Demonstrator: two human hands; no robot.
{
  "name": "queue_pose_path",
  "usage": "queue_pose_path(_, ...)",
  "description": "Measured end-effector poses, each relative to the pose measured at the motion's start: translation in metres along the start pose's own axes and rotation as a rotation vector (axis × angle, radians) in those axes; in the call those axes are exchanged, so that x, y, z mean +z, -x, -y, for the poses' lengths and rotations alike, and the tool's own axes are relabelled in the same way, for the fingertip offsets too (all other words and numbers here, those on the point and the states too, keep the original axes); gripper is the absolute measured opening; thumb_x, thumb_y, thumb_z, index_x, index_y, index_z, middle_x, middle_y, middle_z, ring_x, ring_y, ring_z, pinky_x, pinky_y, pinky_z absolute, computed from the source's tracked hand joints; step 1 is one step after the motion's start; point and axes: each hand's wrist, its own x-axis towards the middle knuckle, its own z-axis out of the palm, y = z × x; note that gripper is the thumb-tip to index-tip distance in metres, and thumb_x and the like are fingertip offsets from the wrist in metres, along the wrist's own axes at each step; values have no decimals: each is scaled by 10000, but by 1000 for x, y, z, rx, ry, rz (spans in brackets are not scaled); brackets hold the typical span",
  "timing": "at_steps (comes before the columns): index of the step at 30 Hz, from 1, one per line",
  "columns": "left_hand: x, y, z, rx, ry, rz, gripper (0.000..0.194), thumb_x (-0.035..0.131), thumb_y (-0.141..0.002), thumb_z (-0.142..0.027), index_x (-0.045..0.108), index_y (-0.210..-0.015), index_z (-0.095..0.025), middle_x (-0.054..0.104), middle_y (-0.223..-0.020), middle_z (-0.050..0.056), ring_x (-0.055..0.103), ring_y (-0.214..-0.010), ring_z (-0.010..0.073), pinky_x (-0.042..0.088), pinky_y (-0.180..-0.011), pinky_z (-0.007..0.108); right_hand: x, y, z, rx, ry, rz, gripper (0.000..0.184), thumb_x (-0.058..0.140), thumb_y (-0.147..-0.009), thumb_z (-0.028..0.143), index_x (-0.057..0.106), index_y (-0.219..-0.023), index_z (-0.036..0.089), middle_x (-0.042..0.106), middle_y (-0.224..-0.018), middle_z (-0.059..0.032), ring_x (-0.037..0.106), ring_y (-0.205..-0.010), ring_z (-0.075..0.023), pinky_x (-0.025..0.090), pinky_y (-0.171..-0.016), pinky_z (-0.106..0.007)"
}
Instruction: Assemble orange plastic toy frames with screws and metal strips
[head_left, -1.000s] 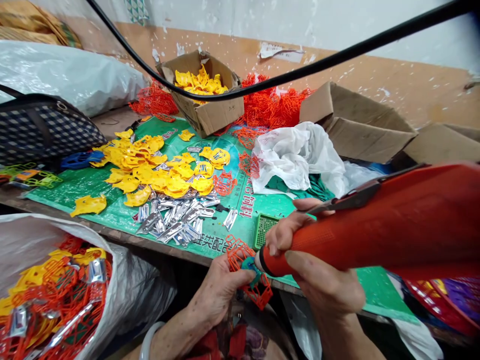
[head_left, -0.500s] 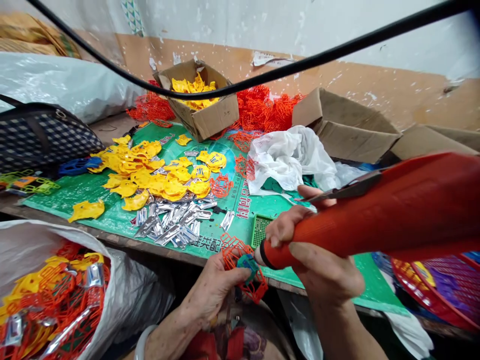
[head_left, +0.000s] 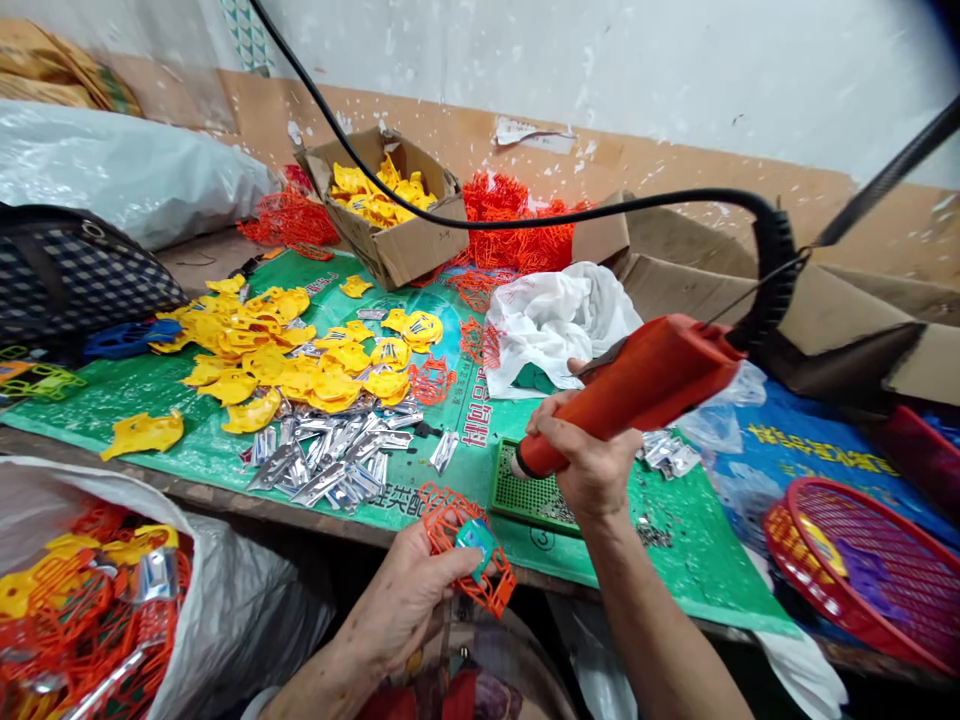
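Observation:
At the table's front edge, my left hand (head_left: pixel 420 575) pinches an orange-red plastic lattice frame (head_left: pixel 450 517) with a teal piece (head_left: pixel 475 545) set in it; the thumb lies on the teal piece. My right hand (head_left: pixel 596 465) is wrapped round a red electric screwdriver (head_left: pixel 652 375), whose black cord (head_left: pixel 600 208) arches up behind it. The screwdriver's pale tip points down and left, over the green perforated tray (head_left: pixel 517 500), which holds small dark metal bits, probably screws. Whether the tip touches the tray, I cannot tell.
Yellow plastic shells (head_left: pixel 255 340) and shiny silver parts (head_left: pixel 337 455) lie heaped on the green sheet. A cardboard box (head_left: pixel 424 245) of yellow shells stands behind. An open white sack (head_left: pixel 240 580) of mixed parts is at lower left, a red basket (head_left: pixel 862 490) at right.
The screwdriver has come away from the lattice frame, swinging back over the tray. The teal piece now shows more fully under my left thumb. The view has shifted slightly right.

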Motion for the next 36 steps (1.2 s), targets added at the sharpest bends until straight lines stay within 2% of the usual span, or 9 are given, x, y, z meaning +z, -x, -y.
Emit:
queue_pose_path(7,1,3,-3,28,32,7,205,762,-702,-226,661,-870,-168,662,-794,21,629,-744,185,510,-746,309,7,0,-6,15,-7,-20,102,753,-592,146,657,-596,181,625,-624,21,573,-530,-141,487,-527,-323)
queue_pose_path(14,-1,1,-2,28,34,-47,212,753,-670,-210,670,-860,-165,682,-797,31,644,-762,196,510,-763,313,8,-2,-9,3,10,-1,95,738,-581,142,650,-569,173,626,-605,22,569,-512,-134,484,-524,-312)
queue_pose_path(23,-2,-1,0,28,41,-67,203,746,-677,-216,669,-858,-163,713,-824,50,652,-766,199,514,-769,323,4,-1,-10,42,76,-28,118,755,-593,235,652,-604,179,616,-609,20,567,-533,-145,511,-542,-331)
queue_pose_path(36,-5,-3,3,59,111,-62,201,739,-711,-163,688,-905,-152,709,-822,40,652,-741,176,541,-735,310,9,2,-6,35,130,3,113,750,-601,184,641,-630,186,620,-584,31,552,-520,-134,483,-517,-304)
